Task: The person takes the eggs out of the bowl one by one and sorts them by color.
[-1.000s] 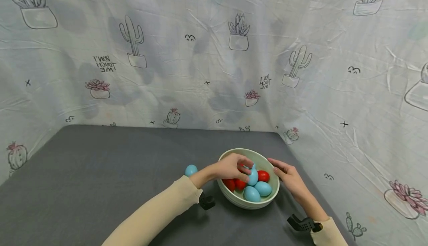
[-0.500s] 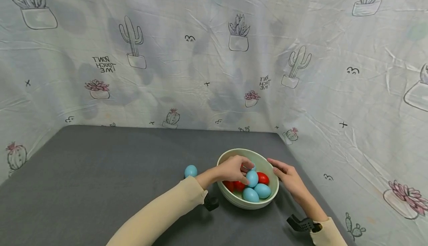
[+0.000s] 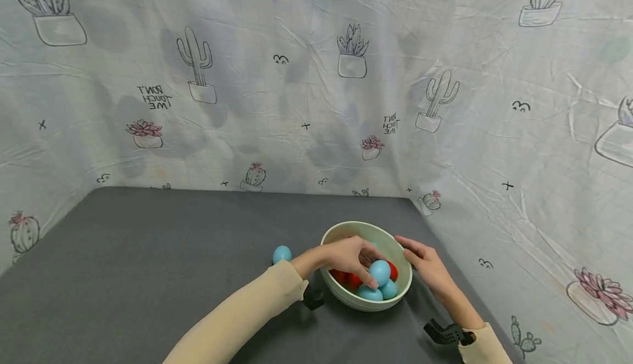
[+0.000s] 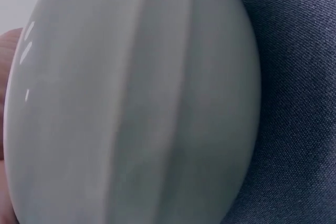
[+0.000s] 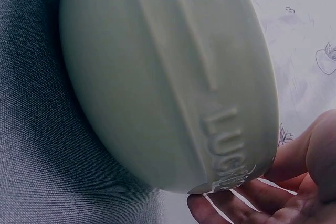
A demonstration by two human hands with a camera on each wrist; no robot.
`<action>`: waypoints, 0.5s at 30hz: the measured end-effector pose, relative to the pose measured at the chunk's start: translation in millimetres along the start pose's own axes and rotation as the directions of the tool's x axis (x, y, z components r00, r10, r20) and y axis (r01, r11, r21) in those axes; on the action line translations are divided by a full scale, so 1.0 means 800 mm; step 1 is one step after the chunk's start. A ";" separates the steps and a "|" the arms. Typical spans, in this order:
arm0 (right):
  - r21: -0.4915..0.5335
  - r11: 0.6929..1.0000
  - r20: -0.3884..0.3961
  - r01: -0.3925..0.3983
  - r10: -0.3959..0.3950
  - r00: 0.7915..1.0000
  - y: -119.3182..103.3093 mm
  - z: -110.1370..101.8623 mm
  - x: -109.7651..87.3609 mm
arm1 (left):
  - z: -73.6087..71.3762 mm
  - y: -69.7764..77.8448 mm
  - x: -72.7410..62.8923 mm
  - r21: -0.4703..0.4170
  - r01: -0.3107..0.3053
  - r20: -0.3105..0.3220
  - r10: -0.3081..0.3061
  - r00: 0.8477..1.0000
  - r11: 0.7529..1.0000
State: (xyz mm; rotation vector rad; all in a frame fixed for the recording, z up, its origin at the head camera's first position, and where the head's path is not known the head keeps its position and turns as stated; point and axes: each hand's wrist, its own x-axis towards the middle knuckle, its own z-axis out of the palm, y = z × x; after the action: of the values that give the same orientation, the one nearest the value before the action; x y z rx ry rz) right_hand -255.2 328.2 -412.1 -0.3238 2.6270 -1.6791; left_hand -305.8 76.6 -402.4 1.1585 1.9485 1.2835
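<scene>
A pale green bowl (image 3: 348, 298) holds several red and light blue eggs in the head view. Reaching over its left rim, my left hand (image 3: 346, 255) pinches a light blue egg (image 3: 379, 272) between thumb and fingers, above other blue eggs (image 3: 370, 292). A red egg (image 3: 393, 270) shows just behind it, and more red eggs (image 3: 338, 277) lie partly under the hand. At the bowl's right side my right hand (image 3: 432, 268) holds the rim, thumb at the edge and fingers along the outer wall; in the right wrist view its fingers (image 5: 236, 203) touch the wall near raised lettering.
Left of the bowl, one light blue egg (image 3: 282, 254) lies on the dark grey table (image 3: 163, 259), partly behind the left sleeve (image 3: 247, 309). A cactus-print cloth (image 3: 277, 105) hangs behind and along the sides. Each wrist wears a black camera mount (image 3: 447, 334).
My left hand has lowered slightly and shifted right with the blue egg, which now overlaps the blue eggs at the bowl's front. The right hand stays at the rim.
</scene>
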 end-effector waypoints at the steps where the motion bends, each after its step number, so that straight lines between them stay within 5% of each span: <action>1: 0.000 1.000 0.002 0.003 -0.003 1.000 0.000 0.000 0.000 | 0.000 0.000 0.000 0.001 -0.006 0.004 0.006 1.000 1.000; 15: -0.020 1.000 -0.006 0.007 -0.007 1.000 0.000 0.000 -0.001 | 0.006 0.006 -0.005 0.060 -0.012 -0.011 0.013 1.000 0.998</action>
State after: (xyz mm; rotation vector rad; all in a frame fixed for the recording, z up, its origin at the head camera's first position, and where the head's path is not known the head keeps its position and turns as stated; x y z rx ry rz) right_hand -254.4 327.9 -412.2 -0.3293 2.6515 -1.6597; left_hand -298.2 75.9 -400.2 1.1966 2.0037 1.2477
